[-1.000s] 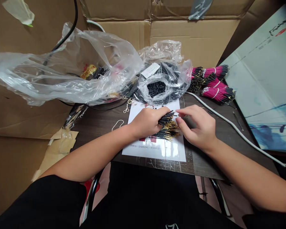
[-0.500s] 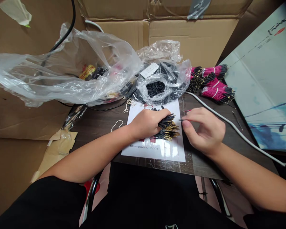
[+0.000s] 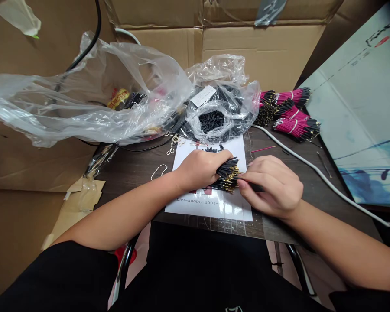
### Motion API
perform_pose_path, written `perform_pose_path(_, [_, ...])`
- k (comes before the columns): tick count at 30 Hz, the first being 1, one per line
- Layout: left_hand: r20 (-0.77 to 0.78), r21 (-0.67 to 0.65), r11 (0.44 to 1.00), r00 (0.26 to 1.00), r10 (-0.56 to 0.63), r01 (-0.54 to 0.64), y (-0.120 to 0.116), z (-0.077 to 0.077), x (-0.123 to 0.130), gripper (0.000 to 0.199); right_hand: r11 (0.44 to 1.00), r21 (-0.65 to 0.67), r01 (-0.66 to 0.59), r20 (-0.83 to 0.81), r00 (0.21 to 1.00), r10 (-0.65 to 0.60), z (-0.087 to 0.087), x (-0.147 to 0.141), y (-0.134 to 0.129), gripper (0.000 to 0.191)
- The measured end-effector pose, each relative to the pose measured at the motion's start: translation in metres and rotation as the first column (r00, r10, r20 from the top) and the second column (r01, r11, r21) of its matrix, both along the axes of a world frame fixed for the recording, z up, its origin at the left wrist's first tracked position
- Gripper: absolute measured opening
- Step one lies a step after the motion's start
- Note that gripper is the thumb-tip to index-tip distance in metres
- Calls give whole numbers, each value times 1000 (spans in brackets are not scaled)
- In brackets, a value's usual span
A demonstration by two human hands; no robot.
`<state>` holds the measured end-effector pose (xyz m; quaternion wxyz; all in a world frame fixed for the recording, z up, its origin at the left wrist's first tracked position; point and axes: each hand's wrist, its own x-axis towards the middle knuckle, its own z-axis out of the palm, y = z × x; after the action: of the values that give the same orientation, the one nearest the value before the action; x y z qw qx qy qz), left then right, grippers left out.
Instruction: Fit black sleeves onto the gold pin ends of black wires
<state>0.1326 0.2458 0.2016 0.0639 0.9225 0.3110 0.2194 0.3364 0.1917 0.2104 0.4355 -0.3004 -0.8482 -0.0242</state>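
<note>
My left hand (image 3: 203, 169) is closed around a bundle of black-sleeved wires (image 3: 227, 171) whose gold pin tips point right. The bundle lies over a white printed sheet (image 3: 195, 208). My right hand (image 3: 269, 184) pinches a small black sleeve (image 3: 239, 178) between thumb and forefinger, at the bundle's gold tips. Whether the sleeve touches a pin is too small to tell. Behind the hands, an open clear bag (image 3: 222, 123) holds many short black sleeves (image 3: 212, 121).
Pink wire bundles (image 3: 294, 125) lie at the back right beside a white cable (image 3: 312, 167). A large clear plastic bag (image 3: 94, 117) spreads over the left. One pink wire (image 3: 264, 149) and rubber bands (image 3: 159, 171) lie on the dark table (image 3: 130, 173). Cardboard (image 3: 263, 56) stands behind.
My right hand has moved left and slightly down, bringing the black sleeve to the bundle's tips. The loose pink wire shows more fully. My left hand keeps its hold.
</note>
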Motion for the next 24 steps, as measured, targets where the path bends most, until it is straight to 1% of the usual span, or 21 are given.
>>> perform_pose_path(4, [-8,20,1000,1000,-13,13,0,-1,0,23,1000,-7,-6,28,1000,6,0,0,0,22])
perform_pose_path(7, [-26,27,1000,1000,1,0,1,-2,0,23,1000,8,-5,42,999,4,0,0,0,25])
perform_pose_path(10, [-45,20,1000,999,17,-16,0,-1,0,25,1000,-2,-4,21,1000,4,-1,0,-1,26])
perform_pose_path(14, [-48,5,1000,999,15,-14,-1,0,0,25,1000,-23,11,-25,1000,-11,-1,1,-2,24])
perform_pose_path(20, [-59,-12,1000,998,25,-26,0,1,0,24,999,-42,15,-1,1000,-15,-2,1,-2,19])
perform_pose_path(24, [-62,-22,999,998,30,-31,0,2,0,23,997,-80,3,-13,1000,-4,-2,1,-1,17])
